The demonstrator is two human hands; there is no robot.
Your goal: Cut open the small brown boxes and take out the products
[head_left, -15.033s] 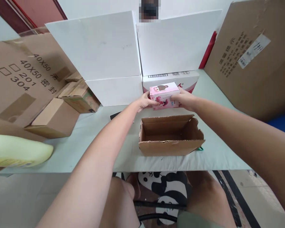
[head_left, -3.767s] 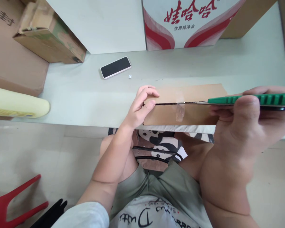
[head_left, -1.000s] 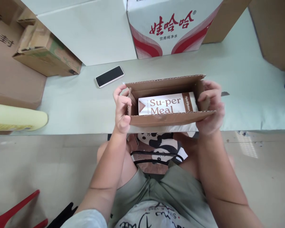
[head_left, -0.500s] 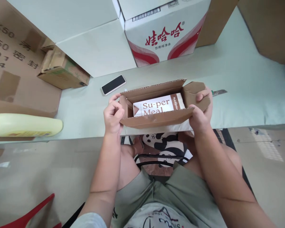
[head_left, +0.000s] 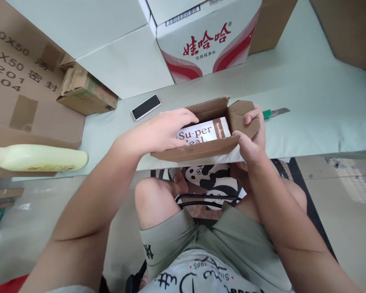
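Note:
An open brown cardboard box sits at the table's near edge, tilted toward me. Inside it lies a white and brown carton printed "Su-per Meal". My left hand reaches over the box's left end, thumb and fingers apart over the carton's left part; whether the fingertips touch it I cannot tell. At the other end, my right hand grips the box, with fingers on its raised end flap and the thumb at the near wall. A green-handled utility knife lies just beyond my right hand.
A phone lies behind the box. To the left are a pale yellow bottle, a small carton box and a large brown box. White boxes with red print stand at the back. Another brown box is at the far right.
My left hand has let go of the box's left end and moved right, over the carton inside. My right hand keeps its hold; the knife's green handle now shows more.

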